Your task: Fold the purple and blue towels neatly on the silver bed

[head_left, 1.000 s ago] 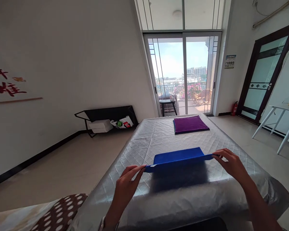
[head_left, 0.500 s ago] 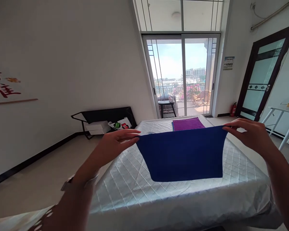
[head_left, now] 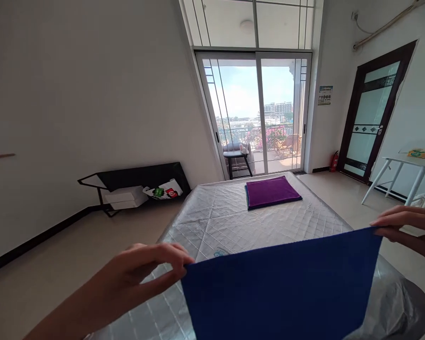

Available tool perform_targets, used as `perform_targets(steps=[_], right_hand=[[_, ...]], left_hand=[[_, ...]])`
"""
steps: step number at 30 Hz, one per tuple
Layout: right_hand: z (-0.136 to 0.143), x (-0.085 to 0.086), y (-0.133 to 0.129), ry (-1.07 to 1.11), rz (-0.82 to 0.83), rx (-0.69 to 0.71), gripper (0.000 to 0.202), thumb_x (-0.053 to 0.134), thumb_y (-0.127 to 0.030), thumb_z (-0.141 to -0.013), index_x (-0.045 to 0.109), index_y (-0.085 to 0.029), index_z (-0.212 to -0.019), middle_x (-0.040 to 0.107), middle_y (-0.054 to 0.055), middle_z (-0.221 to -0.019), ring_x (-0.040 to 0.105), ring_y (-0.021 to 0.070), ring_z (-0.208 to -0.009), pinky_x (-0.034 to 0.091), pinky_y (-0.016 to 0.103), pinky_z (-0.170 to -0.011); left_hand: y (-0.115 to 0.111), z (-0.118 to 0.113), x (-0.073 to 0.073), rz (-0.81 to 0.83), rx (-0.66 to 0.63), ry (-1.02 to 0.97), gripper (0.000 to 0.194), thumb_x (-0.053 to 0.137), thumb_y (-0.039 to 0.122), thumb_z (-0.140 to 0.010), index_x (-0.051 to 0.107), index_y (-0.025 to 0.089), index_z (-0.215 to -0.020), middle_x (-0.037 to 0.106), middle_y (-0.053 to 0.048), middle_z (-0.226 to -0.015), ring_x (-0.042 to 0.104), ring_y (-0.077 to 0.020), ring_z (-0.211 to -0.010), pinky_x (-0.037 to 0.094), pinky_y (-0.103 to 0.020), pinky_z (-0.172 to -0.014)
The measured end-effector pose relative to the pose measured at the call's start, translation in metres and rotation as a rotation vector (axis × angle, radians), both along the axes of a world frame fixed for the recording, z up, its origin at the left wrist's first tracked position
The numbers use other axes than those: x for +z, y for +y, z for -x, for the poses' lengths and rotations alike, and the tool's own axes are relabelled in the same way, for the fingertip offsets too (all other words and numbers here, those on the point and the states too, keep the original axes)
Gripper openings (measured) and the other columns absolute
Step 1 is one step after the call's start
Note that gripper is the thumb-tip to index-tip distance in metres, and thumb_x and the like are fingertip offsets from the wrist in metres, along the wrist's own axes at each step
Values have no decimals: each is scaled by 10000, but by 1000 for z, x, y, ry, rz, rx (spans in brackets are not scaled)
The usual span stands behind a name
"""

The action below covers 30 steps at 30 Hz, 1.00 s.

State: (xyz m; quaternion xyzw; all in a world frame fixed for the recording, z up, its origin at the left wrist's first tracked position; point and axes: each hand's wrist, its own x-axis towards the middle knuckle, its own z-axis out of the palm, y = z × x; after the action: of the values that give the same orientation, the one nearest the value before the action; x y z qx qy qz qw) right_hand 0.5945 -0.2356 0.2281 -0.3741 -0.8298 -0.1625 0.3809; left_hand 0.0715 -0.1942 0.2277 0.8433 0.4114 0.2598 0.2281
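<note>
A dark blue cloth (head_left: 279,288) hangs stretched between my two hands, its lower part cut off by the frame's bottom edge. My left hand (head_left: 152,269) pinches its upper left corner between thumb and fingers. The upper right corner is pinched by my right hand (head_left: 407,229), near the right edge of the view. Beyond the cloth, a purple cloth (head_left: 272,191) lies flat on top of a small stack on the silver quilted mattress (head_left: 212,215).
A black rack (head_left: 141,177) with white boxes (head_left: 125,197) and a printed bag stands by the left wall. Behind the mattress are a sliding glass door (head_left: 258,113) and a stool (head_left: 237,155). At right are a white table (head_left: 411,163) and a red extinguisher (head_left: 334,161).
Both hands and the blue cloth are lower and nearer, with the hands farther apart in view. The purple cloth now shows fully. The view has shifted slightly to the right.
</note>
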Motion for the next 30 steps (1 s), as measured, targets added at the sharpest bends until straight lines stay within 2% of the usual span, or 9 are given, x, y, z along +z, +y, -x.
perform_targets(steps=[4, 8, 10, 13, 16, 18, 21, 27, 30], right_hand=[[4, -13, 52, 70, 369, 60, 244, 601, -533, -942, 742, -341, -992, 734, -34, -670, 661, 133, -471, 532, 227, -437], [8, -20, 139, 74, 587, -42, 345, 568, -565, -939, 759, -277, -938, 739, -10, -643, 707, 173, -554, 559, 264, -536], [9, -9, 188, 75, 521, -118, 324, 589, -540, -925, 759, -265, -902, 755, -6, -690, 727, 187, -624, 577, 284, -614], [9, 25, 258, 93, 306, -252, 274, 612, -473, -918, 760, -243, -928, 775, 17, -791, 734, 214, -718, 586, 330, -726], [10, 55, 313, 157, 140, -351, 233, 608, -360, -921, 752, -211, -1028, 783, 53, -911, 735, 232, -809, 574, 361, -825], [10, 55, 342, 213, 85, -382, 235, 596, -287, -915, 740, -189, -1073, 779, 67, -987, 734, 233, -861, 564, 363, -863], [10, 15, 374, 259, 136, -417, 247, 586, -234, -906, 729, -163, -1094, 770, 78, -1058, 736, 221, -890, 556, 342, -867], [12, -150, 397, 108, 594, -579, 236, 579, -148, -869, 775, -211, -985, 788, 59, -1001, 735, 217, -957, 534, 282, -866], [8, -206, 395, 78, 668, -582, 240, 607, -122, -820, 786, -243, -924, 795, 25, -911, 742, 206, -911, 542, 263, -818]], left_hand=[[61, -24, -11, 10, -46, 77, 348, 565, 553, -873, 769, 309, -730, 777, -21, -861, 718, -194, -753, 597, -297, -653], [142, -47, -21, -20, -23, 94, 294, 546, 428, -847, 787, 266, -803, 781, -5, -840, 702, -182, -745, 559, -274, -671], [184, -61, -13, -92, 104, 115, 290, 530, 364, -835, 790, 236, -842, 754, 7, -727, 664, -164, -656, 528, -261, -641], [241, -84, 13, -345, 362, 119, 281, 517, 274, -836, 788, 208, -869, 707, 11, -639, 627, -168, -636, 513, -290, -697], [289, -103, 29, -729, 473, 88, 281, 504, 210, -865, 780, 200, -915, 768, -37, -892, 646, -219, -879, 494, -369, -885], [316, -111, 21, -887, 476, 65, 297, 478, 191, -899, 768, 191, -961, 764, -56, -1040, 628, -237, -981, 474, -406, -948], [347, -119, -31, -920, 449, 62, 303, 456, 179, -936, 755, 192, -990, 760, -65, -1088, 631, -239, -986, 480, -420, -951], [363, -136, -206, -688, 314, 240, 301, 508, 90, -874, 767, 242, -900, 788, -50, -1019, 669, -245, -915, 536, -401, -816], [359, -137, -262, -642, 275, 279, 298, 534, 79, -842, 764, 247, -929, 785, -39, -1062, 677, -230, -922, 551, -396, -831]])
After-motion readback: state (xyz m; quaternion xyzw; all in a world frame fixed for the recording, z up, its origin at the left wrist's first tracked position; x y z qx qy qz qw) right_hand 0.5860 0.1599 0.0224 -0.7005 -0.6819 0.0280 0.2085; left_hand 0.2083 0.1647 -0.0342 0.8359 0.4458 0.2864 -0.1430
